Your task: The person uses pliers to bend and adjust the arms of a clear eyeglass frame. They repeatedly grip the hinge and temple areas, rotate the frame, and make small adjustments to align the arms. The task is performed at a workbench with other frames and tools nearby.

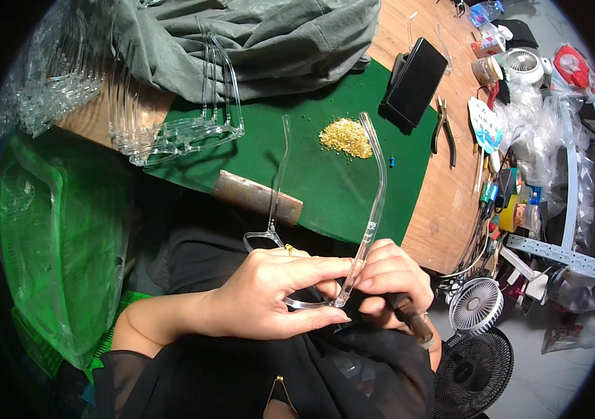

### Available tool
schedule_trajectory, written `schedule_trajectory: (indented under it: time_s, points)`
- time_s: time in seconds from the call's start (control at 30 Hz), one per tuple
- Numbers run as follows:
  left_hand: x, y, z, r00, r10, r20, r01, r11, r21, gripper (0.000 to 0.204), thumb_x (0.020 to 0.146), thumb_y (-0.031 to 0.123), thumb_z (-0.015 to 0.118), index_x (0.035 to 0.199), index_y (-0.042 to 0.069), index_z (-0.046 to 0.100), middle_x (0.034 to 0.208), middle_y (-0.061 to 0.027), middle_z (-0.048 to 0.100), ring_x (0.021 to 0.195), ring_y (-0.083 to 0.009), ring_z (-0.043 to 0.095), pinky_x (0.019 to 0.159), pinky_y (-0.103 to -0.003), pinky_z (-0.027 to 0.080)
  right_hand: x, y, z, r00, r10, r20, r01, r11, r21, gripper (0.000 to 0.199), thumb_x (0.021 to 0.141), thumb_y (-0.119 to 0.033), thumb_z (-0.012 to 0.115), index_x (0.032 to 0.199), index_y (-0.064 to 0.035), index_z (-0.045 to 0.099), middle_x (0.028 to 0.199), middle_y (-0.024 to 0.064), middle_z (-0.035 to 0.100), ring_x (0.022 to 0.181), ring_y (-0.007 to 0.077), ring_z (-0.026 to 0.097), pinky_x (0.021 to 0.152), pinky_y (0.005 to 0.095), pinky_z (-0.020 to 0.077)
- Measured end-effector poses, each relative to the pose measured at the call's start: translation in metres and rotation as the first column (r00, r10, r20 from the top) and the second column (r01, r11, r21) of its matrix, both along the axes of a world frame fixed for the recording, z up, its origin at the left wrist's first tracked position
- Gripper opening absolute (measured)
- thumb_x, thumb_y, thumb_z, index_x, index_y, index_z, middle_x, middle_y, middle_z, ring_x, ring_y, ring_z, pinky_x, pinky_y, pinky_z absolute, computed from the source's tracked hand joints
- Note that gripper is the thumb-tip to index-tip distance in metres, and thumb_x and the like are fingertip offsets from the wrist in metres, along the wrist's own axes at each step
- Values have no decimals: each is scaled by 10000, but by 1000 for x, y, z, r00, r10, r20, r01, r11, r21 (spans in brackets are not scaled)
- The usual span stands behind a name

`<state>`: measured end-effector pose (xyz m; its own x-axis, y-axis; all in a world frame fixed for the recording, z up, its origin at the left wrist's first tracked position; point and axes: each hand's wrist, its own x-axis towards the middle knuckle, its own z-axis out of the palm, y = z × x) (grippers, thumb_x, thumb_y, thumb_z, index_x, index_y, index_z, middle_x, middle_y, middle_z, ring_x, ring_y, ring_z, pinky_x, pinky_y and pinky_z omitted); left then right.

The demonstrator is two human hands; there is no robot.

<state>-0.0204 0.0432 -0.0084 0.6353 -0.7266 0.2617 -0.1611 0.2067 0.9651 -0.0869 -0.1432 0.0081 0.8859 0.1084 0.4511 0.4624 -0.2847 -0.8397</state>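
Note:
My left hand (269, 293) pinches a clear plastic eyeglass frame (375, 209) at one front corner, by the hinge, in front of my chest. Both temples point away from me, one over the metal-edged front of the green mat (325, 188). Close against the right temple's hinge end are the fingers of my right hand (398, 276). That hand is curled round a brown-handled screwdriver (419, 328); its tip is hidden by the fingers. On the mat beyond lies a heap of tiny gold-coloured pieces (346, 137), too small to tell apart.
More clear eyeglass frames (178, 136) stand in a row at the left, before a grey cloth (262, 49). A black phone (416, 84) and pliers (444, 133) lie at the right. Green plastic bags (60, 244) hang left; fans (477, 305) and a metal rack (566, 257) stand right.

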Motion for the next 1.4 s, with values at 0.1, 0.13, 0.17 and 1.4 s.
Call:
schedule_trajectory:
  time_s: [0.1, 0.13, 0.17, 1.4]
  points:
    - [2, 4, -1, 1000, -15, -13, 15, 1000, -27, 487, 652, 49, 754, 1090, -67, 577, 777, -102, 687, 677, -182, 654, 635, -253, 477, -6, -19, 7, 984, -10, -179, -36, 966, -256, 210, 736, -102, 696, 890, -14, 582, 831, 110, 620, 735, 263, 596, 669, 351, 473]
    - [3, 4, 0, 1000, -21, -8, 21, 1000, -13, 485, 650, 44, 750, 1090, -66, 578, 778, -101, 687, 682, -183, 656, 634, -253, 477, -8, -21, 8, 963, -42, -267, -60, 930, -364, 217, 720, -63, 685, 899, -15, 574, 852, 122, 610, 755, 278, 591, 679, 353, 474]
    - [5, 3, 2, 1000, -27, -3, 27, 1000, 1, 483, 648, 38, 746, 1089, -65, 578, 780, -100, 688, 687, -184, 658, 632, -253, 477, -8, -21, 9, 921, -18, -389, -133, 924, -358, 262, 690, -25, 657, 931, -14, 555, 888, 136, 589, 775, 301, 578, 690, 353, 472]
    - [6, 0, 9, 938, -111, -327, 151, 984, 97, 606, 687, 15, 753, 1222, -57, 479, 886, -106, 673, 851, -147, 640, 817, -262, 466, -19, -21, 9, 444, 186, -877, -104, 982, 156, 308, 867, -285, 597, 964, 3, 545, 848, 94, 595, 818, 162, 557, 757, 307, 447]
